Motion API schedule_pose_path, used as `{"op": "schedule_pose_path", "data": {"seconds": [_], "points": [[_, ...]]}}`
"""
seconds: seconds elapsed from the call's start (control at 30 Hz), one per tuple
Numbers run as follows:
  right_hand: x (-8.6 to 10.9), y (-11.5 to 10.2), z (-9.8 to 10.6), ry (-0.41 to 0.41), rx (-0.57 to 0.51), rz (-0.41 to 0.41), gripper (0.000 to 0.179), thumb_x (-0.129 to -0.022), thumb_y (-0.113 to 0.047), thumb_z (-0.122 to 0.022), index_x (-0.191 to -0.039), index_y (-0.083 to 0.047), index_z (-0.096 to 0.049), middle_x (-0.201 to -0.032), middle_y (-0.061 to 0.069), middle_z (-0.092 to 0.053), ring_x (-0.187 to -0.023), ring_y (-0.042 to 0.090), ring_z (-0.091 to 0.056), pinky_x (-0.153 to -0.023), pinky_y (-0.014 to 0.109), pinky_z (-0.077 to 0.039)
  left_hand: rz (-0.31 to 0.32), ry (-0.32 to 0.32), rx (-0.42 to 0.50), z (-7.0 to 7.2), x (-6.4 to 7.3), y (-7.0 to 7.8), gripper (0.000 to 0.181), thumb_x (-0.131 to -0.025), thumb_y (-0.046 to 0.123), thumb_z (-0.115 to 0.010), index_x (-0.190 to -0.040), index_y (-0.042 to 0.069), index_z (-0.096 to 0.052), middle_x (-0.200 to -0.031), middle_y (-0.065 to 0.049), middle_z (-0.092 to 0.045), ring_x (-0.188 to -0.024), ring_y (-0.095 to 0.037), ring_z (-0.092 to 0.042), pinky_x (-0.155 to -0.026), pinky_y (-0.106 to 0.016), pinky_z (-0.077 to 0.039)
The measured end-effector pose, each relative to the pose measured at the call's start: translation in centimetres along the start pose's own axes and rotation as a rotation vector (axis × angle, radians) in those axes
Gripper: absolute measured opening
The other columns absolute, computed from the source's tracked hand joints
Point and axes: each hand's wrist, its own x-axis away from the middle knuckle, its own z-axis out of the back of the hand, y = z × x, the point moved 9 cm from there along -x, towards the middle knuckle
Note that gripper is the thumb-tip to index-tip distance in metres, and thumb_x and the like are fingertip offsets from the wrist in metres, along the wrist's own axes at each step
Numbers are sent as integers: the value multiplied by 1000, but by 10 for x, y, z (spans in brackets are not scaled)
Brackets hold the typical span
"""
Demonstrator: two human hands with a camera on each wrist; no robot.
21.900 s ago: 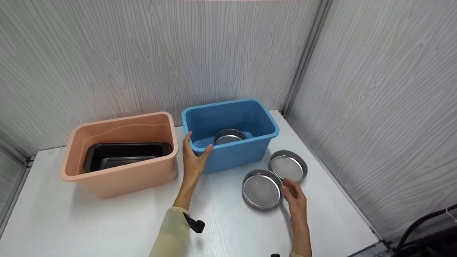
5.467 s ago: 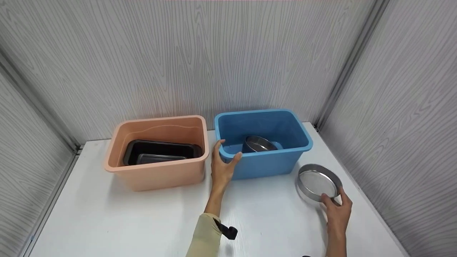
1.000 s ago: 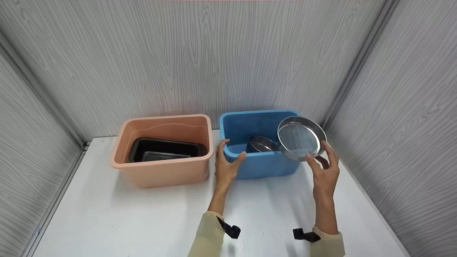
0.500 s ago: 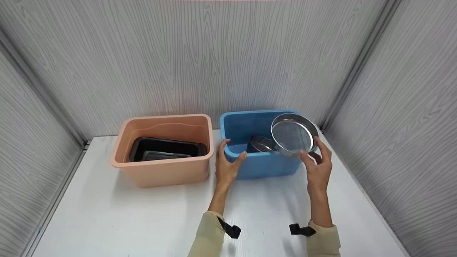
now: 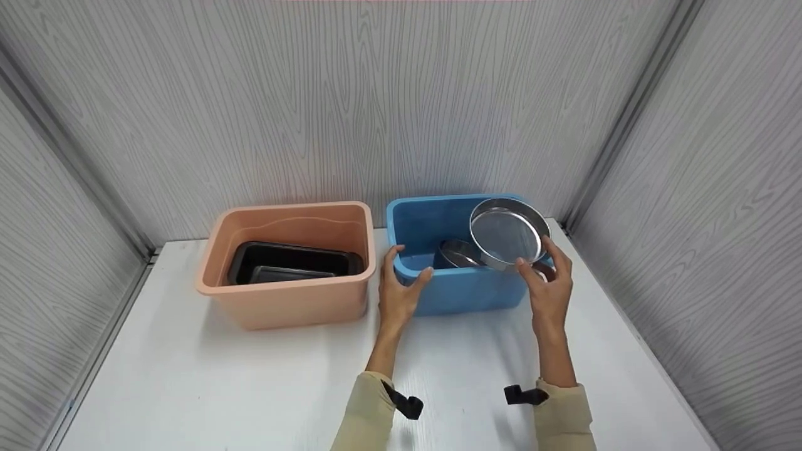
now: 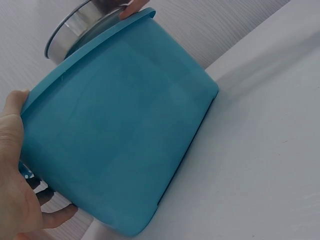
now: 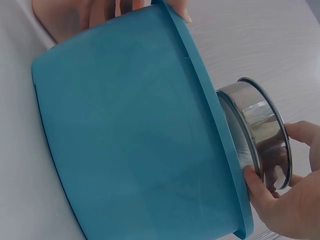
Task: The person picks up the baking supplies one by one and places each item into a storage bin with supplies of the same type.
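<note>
My right hand [image 5: 551,294] pinches the rim of a round metal sieve [image 5: 506,235] with a see-through mesh bottom. The sieve is tilted, over the right part of the blue bin [image 5: 467,291], low against its front rim in the right wrist view. With thumb on the front rim and fingers down the side, my left hand [image 5: 398,297] holds the bin's left front corner. Inside the bin leans another metal sieve [image 5: 457,252], partly hidden by the front wall; whether more lie under it I cannot tell.
Left of the blue bin stands a peach bin [image 5: 288,307] with black rectangular pans [image 5: 294,255] in it. Both bins are near the back wall [image 5: 301,100] of a white table [image 5: 282,388]. A side wall [image 5: 683,207] rises on the right.
Two sieves lay on the table at first, then one, which my right hand has lifted over the blue bin. In the last second it has shifted slightly left. My left hand stays put.
</note>
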Motion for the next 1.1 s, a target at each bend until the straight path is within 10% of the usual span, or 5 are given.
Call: {"op": "schedule_pose_path", "data": {"seconds": [1.1], "points": [[-23,-1,-25,-112,126,17,70,-93,-21,-80,-154,-8,-49,-149,14,-39,-124,33,-53,-95,24,-49,-2,-3,8,0,2,2,84,-88,50,-79,-157,22,-39,-166,-5,-35,-152,-26,-33,-122,-61,-27]]}}
